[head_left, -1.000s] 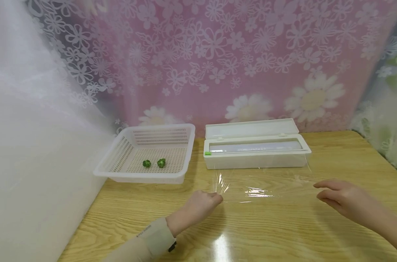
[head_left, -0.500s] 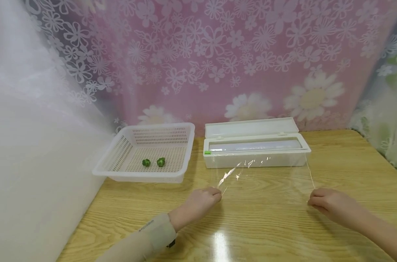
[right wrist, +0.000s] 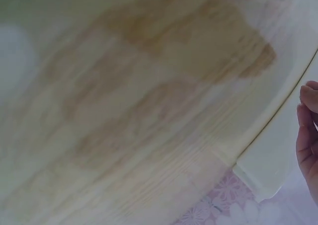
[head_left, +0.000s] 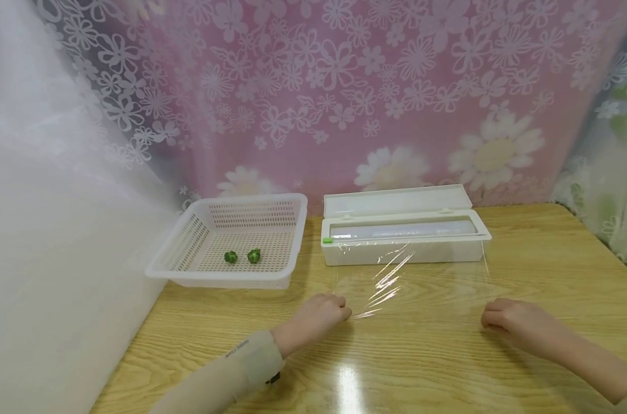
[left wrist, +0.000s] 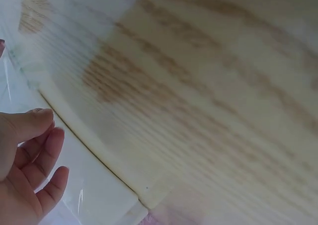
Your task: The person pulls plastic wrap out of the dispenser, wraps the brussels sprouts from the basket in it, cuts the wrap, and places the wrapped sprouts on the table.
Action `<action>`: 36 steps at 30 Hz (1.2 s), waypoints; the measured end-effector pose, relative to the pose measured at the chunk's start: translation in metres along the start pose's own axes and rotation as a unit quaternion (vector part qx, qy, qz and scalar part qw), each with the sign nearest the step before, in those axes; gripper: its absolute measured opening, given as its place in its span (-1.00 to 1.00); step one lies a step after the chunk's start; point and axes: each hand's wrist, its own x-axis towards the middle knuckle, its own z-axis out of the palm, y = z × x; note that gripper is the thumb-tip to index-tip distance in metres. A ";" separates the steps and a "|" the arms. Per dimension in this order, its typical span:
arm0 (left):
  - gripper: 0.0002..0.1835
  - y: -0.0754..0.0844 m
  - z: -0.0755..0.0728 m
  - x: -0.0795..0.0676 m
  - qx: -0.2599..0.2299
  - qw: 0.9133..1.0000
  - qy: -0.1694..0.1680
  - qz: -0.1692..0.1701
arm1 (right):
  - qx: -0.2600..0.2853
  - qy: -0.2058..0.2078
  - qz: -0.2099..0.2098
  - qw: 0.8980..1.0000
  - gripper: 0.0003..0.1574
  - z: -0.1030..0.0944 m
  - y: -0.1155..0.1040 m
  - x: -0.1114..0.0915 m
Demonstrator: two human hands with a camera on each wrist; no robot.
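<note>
A sheet of cling film (head_left: pixel 388 284) runs from the white cling film dispenser box (head_left: pixel 432 253) toward me, with bright creases near its left side. My left hand (head_left: pixel 316 317) pinches the film's near left corner between thumb and index finger. In the left wrist view, that left hand (left wrist: pixel 30 160) has its other fingers loosely bent. The near right corner is pinched by my right hand (head_left: pixel 523 325). The right wrist view catches only part of this right hand (right wrist: pixel 309 130) at its edge. Inside the box lies the film roll (head_left: pixel 404 230), under a raised lid (head_left: pixel 396 201).
A white plastic basket (head_left: pixel 217 280) stands left of the box, holding two small green vegetables (head_left: pixel 253 256). A green slider (head_left: pixel 327 241) sits at the box's left front edge. Flowered curtain (head_left: pixel 293 86) hangs behind the wooden table (head_left: pixel 422 368), and a white sheet (head_left: pixel 60 230) borders the left.
My right hand has moved left and closed on the film's right corner. Film now spans between both hands, its creases shifting. My left hand stays nearly in place, keeping its pinch.
</note>
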 end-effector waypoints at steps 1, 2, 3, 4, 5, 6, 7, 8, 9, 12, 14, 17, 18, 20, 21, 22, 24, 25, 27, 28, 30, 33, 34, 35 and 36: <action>-0.85 0.000 0.000 0.000 0.003 1.000 -0.008 0.001 | -0.002 0.003 -0.001 1.000 -0.58 0.001 0.000 0.000; -0.85 0.000 0.001 0.001 0.006 1.000 -0.016 0.003 | -0.004 0.005 -0.002 1.000 -0.59 0.001 0.000 0.000; -0.86 0.000 0.001 0.001 0.007 1.000 -0.022 0.004 | -0.004 0.005 -0.002 1.000 -0.59 0.002 0.000 -0.001; -0.86 0.000 0.002 0.002 0.007 1.000 -0.028 0.005 | -0.006 0.005 -0.001 1.000 -0.60 0.002 0.000 -0.001; -0.86 0.000 0.002 0.002 0.006 0.999 -0.035 0.007 | -0.002 0.001 0.003 1.000 -0.59 0.002 0.000 -0.001; -0.87 0.000 0.003 0.002 0.007 0.999 -0.041 0.008 | 0.002 -0.003 0.008 1.000 -0.58 0.002 0.000 -0.002; -0.87 0.000 0.004 0.003 0.007 0.999 -0.046 0.010 | 0.007 -0.008 0.012 1.000 -0.58 0.002 0.000 -0.003; -0.88 0.000 0.004 0.003 0.007 0.999 -0.051 0.011 | 0.015 -0.015 0.017 1.000 -0.56 0.002 0.000 -0.003; -0.88 0.000 0.005 0.003 0.007 0.998 -0.056 0.012 | 0.024 -0.024 0.021 0.999 -0.56 0.002 0.001 -0.004; -0.88 0.000 0.007 0.005 0.011 0.997 -0.070 0.015 | 0.049 -0.047 0.030 0.997 -0.57 0.004 0.003 -0.007; -0.88 0.000 0.008 0.005 0.013 0.997 -0.075 0.017 | 0.065 -0.057 0.032 0.996 -0.57 0.005 0.005 -0.009; -0.89 0.001 0.007 0.006 0.018 0.996 -0.080 0.020 | 0.077 -0.064 0.034 0.994 -0.58 0.006 0.006 -0.010; -0.89 0.001 0.006 0.006 0.019 0.996 -0.081 0.020 | 0.082 -0.065 0.035 0.994 -0.59 0.006 0.006 -0.011; -0.90 0.001 0.006 0.007 0.019 0.996 -0.080 0.020 | 0.088 -0.064 0.032 0.994 -0.59 0.007 0.007 -0.011; -0.91 0.001 0.005 0.007 0.013 0.997 -0.079 0.018 | 0.090 -0.064 0.032 0.993 -0.60 0.007 0.007 -0.011; -0.91 0.001 0.005 0.008 0.008 0.997 -0.078 0.015 | 0.093 -0.065 0.031 0.993 -0.60 0.007 0.008 -0.011; -0.90 0.001 0.005 0.009 -0.008 0.997 -0.080 0.006 | 0.104 -0.069 0.030 0.992 -0.60 0.007 0.009 -0.011; -0.90 0.001 0.005 0.010 -0.020 0.996 -0.083 -0.001 | 0.112 -0.073 0.033 0.990 -0.61 0.006 0.009 -0.011; -0.90 0.001 0.005 0.012 -0.048 0.994 -0.093 -0.022 | 0.124 -0.078 0.045 0.988 -0.64 0.005 0.008 -0.010; -0.91 0.000 0.005 0.013 -0.061 0.993 -0.098 -0.032 | 0.129 -0.081 0.056 0.987 -0.66 0.004 0.008 -0.008; -0.93 -0.001 0.005 0.015 -0.080 0.990 -0.107 -0.051 | 0.135 -0.086 0.080 0.984 -0.70 0.002 0.008 -0.006; -0.94 -0.002 0.004 0.018 -0.091 0.988 -0.111 -0.063 | 0.125 -0.095 0.114 0.981 -0.74 0.001 0.008 -0.001; -0.92 -0.002 0.004 0.018 -0.092 0.987 -0.112 -0.064 | 0.120 -0.099 0.125 0.980 -0.74 0.001 0.007 0.000; -0.90 -0.003 0.004 0.019 -0.092 0.987 -0.114 -0.064 | 0.114 -0.101 0.130 0.980 -0.74 0.001 0.007 0.001; -0.87 -0.003 0.004 0.020 -0.092 0.987 -0.115 -0.063 | 0.108 -0.104 0.137 0.979 -0.73 0.002 0.007 0.002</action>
